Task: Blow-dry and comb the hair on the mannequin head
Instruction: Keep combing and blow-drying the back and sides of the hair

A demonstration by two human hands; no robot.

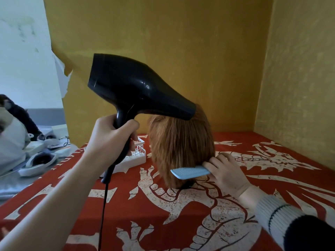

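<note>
My left forearm (54, 201) was nearest the lens, bare, reaching up to the left hand (110, 140), whose fingers (133, 125) were curled round the handle of the black hair dryer (137, 87). The mannequin head (181, 147) stood on the red patterned cloth (181, 223) covering the counter, its orange hair hanging straight down and hiding the face side from me. The dryer's nozzle sat right at the crown, touching or nearly touching the hair; I could not tell which. My right hand (228, 173), in a white ribbed cuff, pinched the handle of the pale blue comb (190, 172) with the fingers bent around it, the teeth lying against the lower hair on the right side. A white plastic rack (137, 156) stood just behind my left hand, and the dryer's cord (105, 205) trailed down over the cloth.

I judged the main risk to be heat: a nozzle held that close could scorch or melt the strands. A hard pull with the comb could also tip the head, since neither hand steadied it.
</note>
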